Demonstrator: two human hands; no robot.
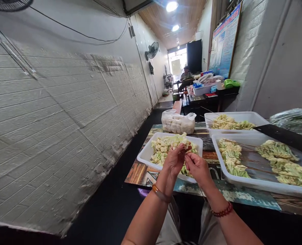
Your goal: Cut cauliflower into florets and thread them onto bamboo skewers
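Above a white tub point(144, 156) heaped with cut cauliflower point(161, 146), my left hand point(175, 159) has its fingers closed round a cauliflower floret point(187, 145). My right hand point(197, 168) is close beside it, thumb and fingers pinched on a thin skewer point(202, 194), part of which shows below the palm. The fingers hide most of the skewer and where it meets the floret. To the right, a large white tray point(242, 180) holds several cauliflower skewers point(232, 158) laid in two rows, their bare sticks pointing inward.
Behind it, another white tray point(260, 119) holds more skewered cauliflower. A dark flat bar point(286, 136) crosses the large tray's corner. A plastic bag of pale pieces point(178, 122) sits behind the tub. Wrapped greens point(296, 119) lie far right. A person point(186, 74) sits at the back.
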